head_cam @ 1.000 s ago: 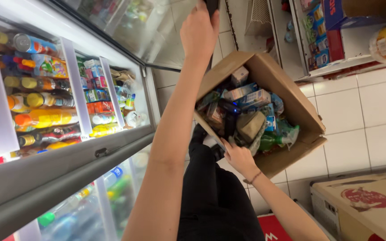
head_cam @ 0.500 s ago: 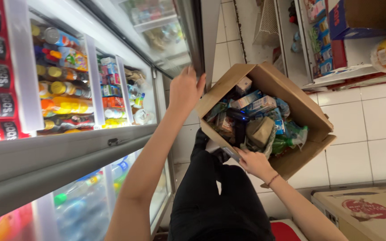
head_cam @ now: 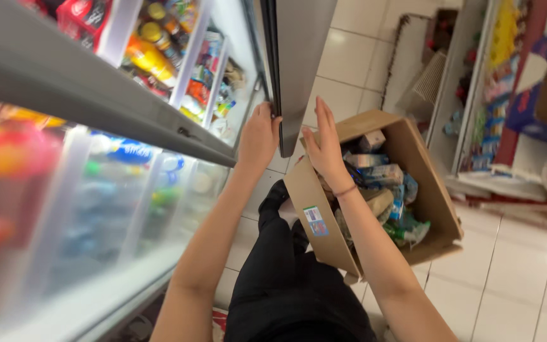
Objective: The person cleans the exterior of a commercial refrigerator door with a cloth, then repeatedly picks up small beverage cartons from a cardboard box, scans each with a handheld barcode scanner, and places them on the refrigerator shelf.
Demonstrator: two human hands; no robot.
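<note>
**Both hands at the cooler door edge, box just beside**

We take the glass cooler door [head_cam: 302,69] as landmark. Its free edge hangs near the top middle of the view, dark seal strip facing us, grey frame angled down and right.

Left hand [head_cam: 257,136]: at the door's lower edge on the cooler side, fingers curled up around the seal strip, thumb toward the door. It has hold of the door edge. Grip looks loose to medium; we cannot tell how tightly it presses.

Right hand [head_cam: 324,142]: just on the other side of the same edge, palm flat and open, fingers straight and spread a little, pointing up along the frame. Fingertips touch or nearly touch the frame; we cannot tell which. It holds nothing. A thin band sits on the wrist.

Cardboard box [head_cam: 438,209]: below and right of the door edge, just beside the right forearm, tilted, open top toward us. Inside are mixed packets [head_cam: 381,183], blue, green and tan, piled loose. A small sticker [head_cam: 315,221] is on the near flap.

Left of the door: cooler shelves [head_cam: 159,57] with bottles and cans, blurred lower down. Below the door: 2 legs in black trousers [head_cam: 286,285] on white floor tiles [head_cam: 520,285]. Far right of the door: a store rack [head_cam: 495,88] with goods.
</note>
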